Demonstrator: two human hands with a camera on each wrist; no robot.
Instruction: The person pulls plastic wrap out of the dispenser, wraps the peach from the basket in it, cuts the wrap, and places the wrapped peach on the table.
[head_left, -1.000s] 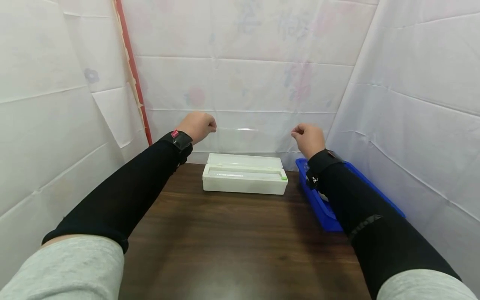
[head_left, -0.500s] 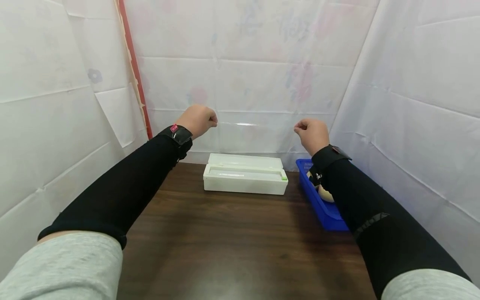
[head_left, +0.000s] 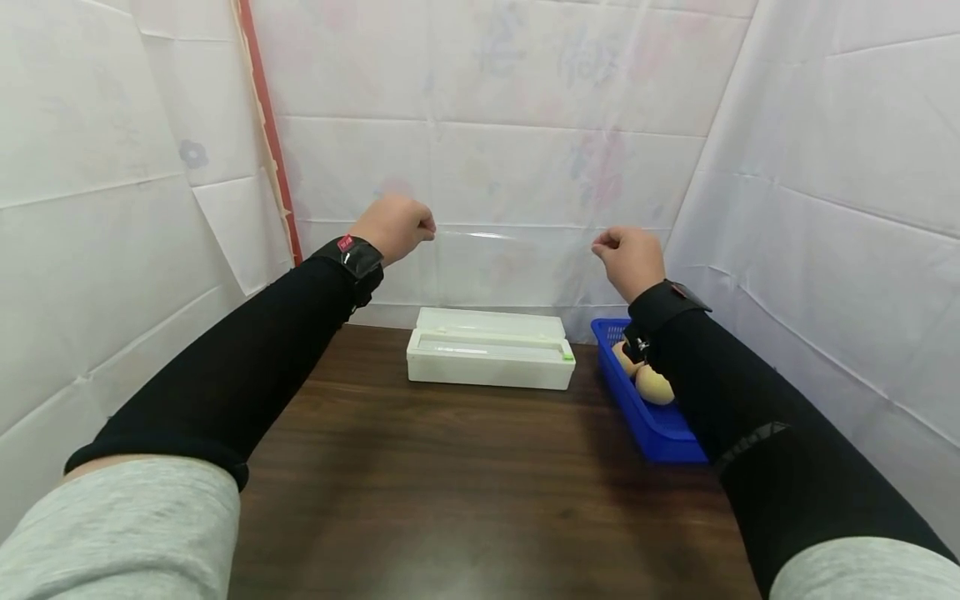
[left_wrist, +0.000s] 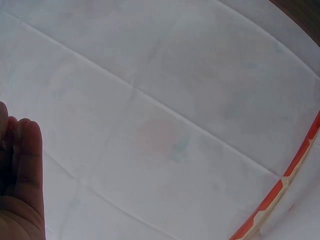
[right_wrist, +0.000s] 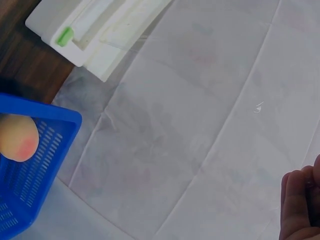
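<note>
Film [head_left: 483, 236] – clear, thin, glossy plastic – spans the gap between two raised hands, showing mostly as a bright streak. Left hand [head_left: 396, 227]: fingers curled, thumb against them, pinching the film's left end; the streak begins right at those fingertips and runs roughly level to their right. Right hand [head_left: 632, 258]: thumb and fingers pinched together on the other end, though the streak fades short of the fingertips, so the exact contact is hard to see. Film's lower extent is too transparent to trace.

Below the film, between and lower than both hands: oblong white plastic box [head_left: 487, 372], lid [head_left: 487, 322] tipped back, small green tab [head_left: 567, 357] at its right end. It sits on a dark brown wood-grain table [head_left: 450, 467].

Right of the box, partly under the right forearm: blue slotted plastic basket [head_left: 667, 447] with two round, pale yellow-pink fruits [head_left: 654, 387] visible inside. White printed sheeting [head_left: 510, 158] hangs behind.
</note>
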